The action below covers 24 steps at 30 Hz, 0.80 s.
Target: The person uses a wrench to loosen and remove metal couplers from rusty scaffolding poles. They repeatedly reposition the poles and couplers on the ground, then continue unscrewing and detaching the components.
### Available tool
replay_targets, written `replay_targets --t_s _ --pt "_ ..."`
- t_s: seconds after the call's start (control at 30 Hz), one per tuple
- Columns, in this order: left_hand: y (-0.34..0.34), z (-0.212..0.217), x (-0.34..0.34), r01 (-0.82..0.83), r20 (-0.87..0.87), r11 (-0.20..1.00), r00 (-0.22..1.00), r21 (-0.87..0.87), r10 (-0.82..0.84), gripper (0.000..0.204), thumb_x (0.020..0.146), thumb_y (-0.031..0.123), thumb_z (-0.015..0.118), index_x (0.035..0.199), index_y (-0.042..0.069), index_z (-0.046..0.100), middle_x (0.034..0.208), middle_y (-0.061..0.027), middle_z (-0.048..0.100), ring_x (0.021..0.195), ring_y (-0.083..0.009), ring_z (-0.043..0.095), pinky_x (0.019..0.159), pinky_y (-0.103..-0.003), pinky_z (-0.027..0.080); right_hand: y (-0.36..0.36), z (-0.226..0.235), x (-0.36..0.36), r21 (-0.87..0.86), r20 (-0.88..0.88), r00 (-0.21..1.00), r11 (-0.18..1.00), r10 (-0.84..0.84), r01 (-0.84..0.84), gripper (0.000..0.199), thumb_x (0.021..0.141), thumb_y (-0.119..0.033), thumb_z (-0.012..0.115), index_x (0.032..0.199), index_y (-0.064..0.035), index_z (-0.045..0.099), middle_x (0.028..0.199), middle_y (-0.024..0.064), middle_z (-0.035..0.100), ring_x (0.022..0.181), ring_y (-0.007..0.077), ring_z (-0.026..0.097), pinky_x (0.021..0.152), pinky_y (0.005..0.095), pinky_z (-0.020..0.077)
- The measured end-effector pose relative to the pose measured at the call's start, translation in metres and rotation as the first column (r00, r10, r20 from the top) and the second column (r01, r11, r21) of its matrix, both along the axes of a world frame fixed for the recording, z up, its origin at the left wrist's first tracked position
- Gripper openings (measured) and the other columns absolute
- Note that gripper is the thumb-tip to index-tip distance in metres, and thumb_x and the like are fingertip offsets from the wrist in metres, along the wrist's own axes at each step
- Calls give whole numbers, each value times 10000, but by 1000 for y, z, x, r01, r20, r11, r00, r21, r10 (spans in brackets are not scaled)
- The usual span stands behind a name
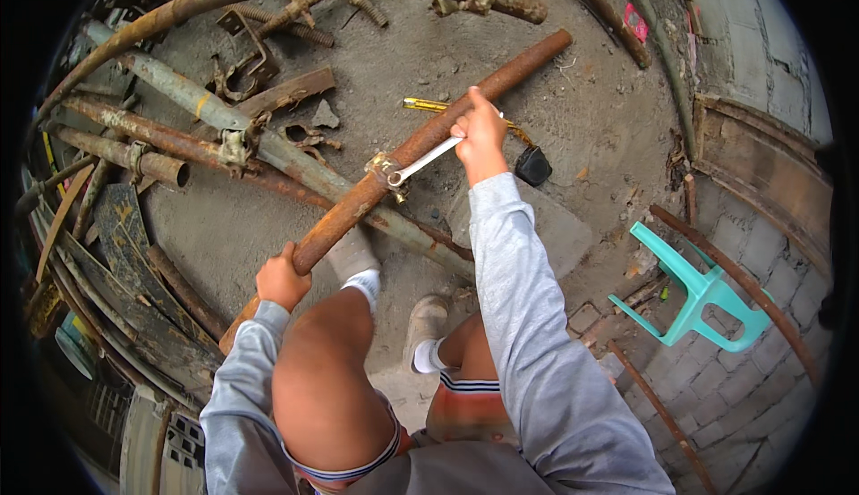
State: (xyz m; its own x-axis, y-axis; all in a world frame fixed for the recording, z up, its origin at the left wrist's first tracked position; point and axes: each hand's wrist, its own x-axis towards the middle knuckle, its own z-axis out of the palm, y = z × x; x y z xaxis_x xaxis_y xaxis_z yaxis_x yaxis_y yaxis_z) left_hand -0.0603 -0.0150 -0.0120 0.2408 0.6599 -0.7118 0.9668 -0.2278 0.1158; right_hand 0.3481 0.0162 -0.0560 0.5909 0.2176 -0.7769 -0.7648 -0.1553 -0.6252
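Note:
My left hand (pixel 282 279) grips the lower part of a long rusty pipe (pixel 501 75) that slants from lower left to upper right. My right hand (pixel 481 135) holds a silver wrench (pixel 428 160) whose head sits on a metal clamp (pixel 386 173) fixed where this pipe crosses a grey-green pipe (pixel 188 93). My left foot in a pale shoe (pixel 351 252) presses near the crossing, and the right shoe (pixel 426 321) stands on the ground just behind.
More rusty pipes and clamps (pixel 234 148) lie across the dirt ground at left and top. A yellow tape measure (pixel 428 105) and a black object (pixel 533 165) lie past my right hand. A teal plastic chair (pixel 702 294) stands at right by a block wall (pixel 761 48).

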Motion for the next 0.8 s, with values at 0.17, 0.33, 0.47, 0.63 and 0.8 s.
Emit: replay_targets --t_s 0.17,0.33,0.47,0.63,0.8 --pt "1 -5 0 40 37 999 999 -9 -40 449 748 228 772 1162 165 612 908 -173 743 840 -391 731 736 -494 595 -5 -26 -22 -293 647 745 850 -161 439 463 1076 -332 497 934 99 586 894 231 670 783 354 634 757 454 502" --pt "4 -3 -3 6 16 993 1000 -119 -4 393 774 211 748 1139 164 611 966 -158 743 862 -400 724 743 -509 585 1 -21 -21 -524 713 683 767 157 371 500 1107 -266 369 1106 184 588 1101 377 647 979 488 651 876 461 500" --pt "7 -2 -1 16 60 994 998 -105 -9 417 759 191 773 1131 166 584 944 -159 739 866 -397 730 741 -510 590 -8 -36 -13 -491 726 684 752 74 440 505 1101 -254 382 1049 203 589 1037 406 651 958 520 658 838 485 512" --pt "10 -5 -1 -13 34 989 999 -147 18 428 778 212 750 1176 202 592 988 -147 748 906 -381 734 750 -504 591 -2 -43 -13 -512 771 606 756 195 408 408 1065 -209 473 1055 171 622 1011 356 679 899 492 669 805 474 526" --pt "9 -4 9 19 -28 989 999 -146 -23 457 789 249 734 1228 240 608 1005 -122 749 874 -369 739 740 -494 597 8 -52 -10 -472 818 546 750 179 462 328 1042 -164 520 1062 142 639 999 354 677 937 478 683 834 461 547"
